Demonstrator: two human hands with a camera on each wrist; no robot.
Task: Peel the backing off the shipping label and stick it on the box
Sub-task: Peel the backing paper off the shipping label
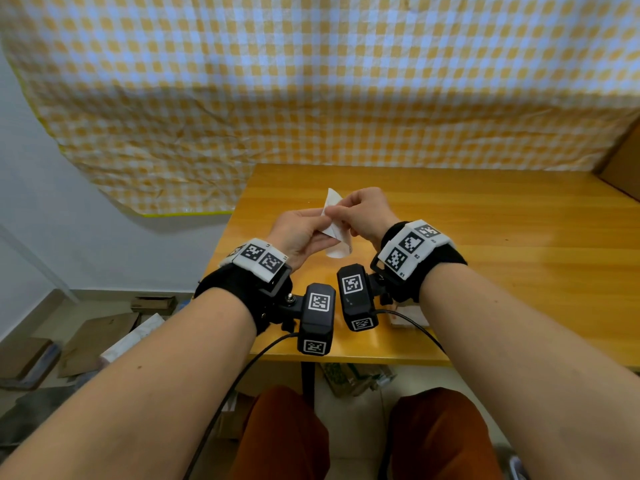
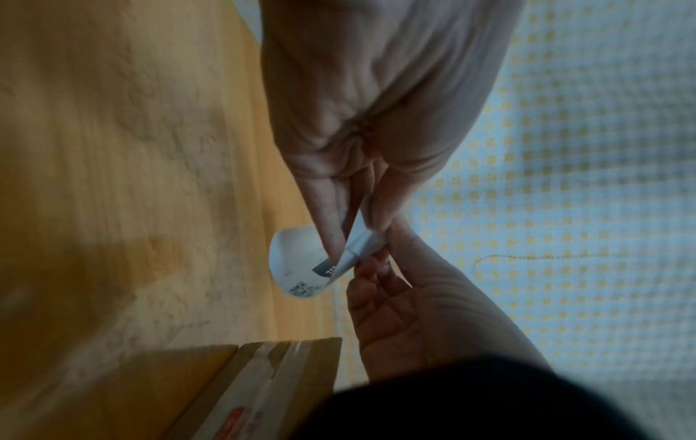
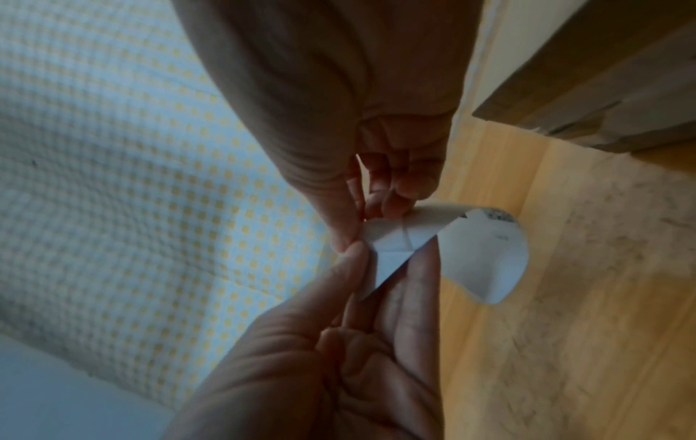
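A white shipping label [image 1: 335, 242] with dark print is held in the air above the wooden table [image 1: 485, 237]. My left hand [image 1: 323, 220] pinches it from the left between thumb and fingers, and my right hand [image 1: 333, 211] pinches its edge from the right. In the right wrist view a blank corner flap [image 3: 399, 244] is bent away from the printed sheet [image 3: 485, 262], between the right hand [image 3: 361, 227] and the left hand [image 3: 380, 260]. The left wrist view shows the same pinch on the label [image 2: 293, 262]. The cardboard box [image 1: 621, 168] stands at the table's far right.
The box [image 2: 263, 381] has clear tape along its seam. A pale flat item [image 1: 410, 317] lies near the table's front edge, partly hidden by the wrist camera. Yellow checked cloth [image 1: 311, 81] hangs behind the table. Cardboard scraps [image 1: 100, 337] lie on the floor at left.
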